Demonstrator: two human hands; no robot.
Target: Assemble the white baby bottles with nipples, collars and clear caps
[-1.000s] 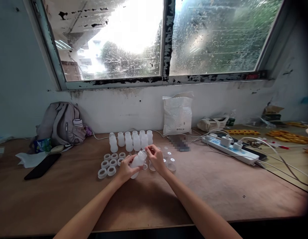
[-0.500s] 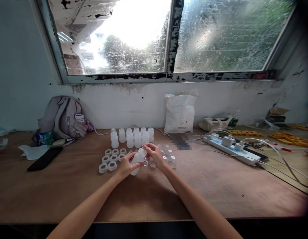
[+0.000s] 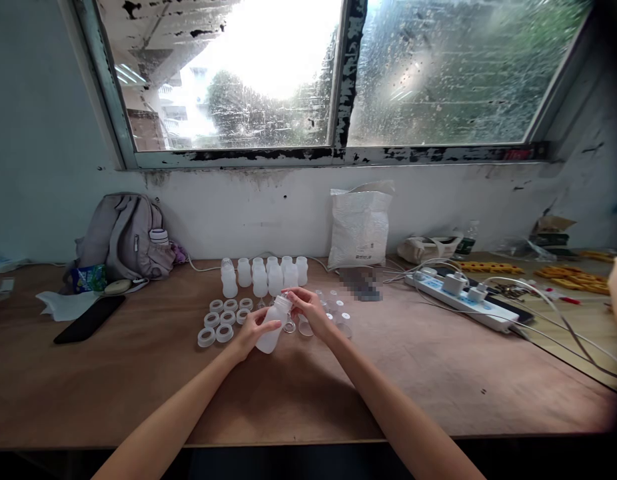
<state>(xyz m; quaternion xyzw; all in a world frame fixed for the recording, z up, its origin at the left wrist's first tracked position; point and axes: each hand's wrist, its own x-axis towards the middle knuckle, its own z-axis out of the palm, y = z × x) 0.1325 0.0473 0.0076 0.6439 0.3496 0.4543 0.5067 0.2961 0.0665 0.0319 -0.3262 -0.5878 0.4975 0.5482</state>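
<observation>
Hands [image 3: 252, 331] [image 3: 308, 308] at bottle [image 3: 269, 339], partly hiding clear pieces [image 3: 305, 327]; rings [image 3: 224, 325] left, bottles [image 3: 260, 281] behind

The bottle [image 3: 269, 340] in the left hand [image 3: 250, 333] is milky white, like the rings [image 3: 206, 343] beside that hand. Farther left, the backpack [image 3: 111, 233] is grey; right of the right hand [image 3: 309, 312], the power strip [image 3: 498, 319] is white. The worktop [image 3: 428, 380] is brown.
</observation>
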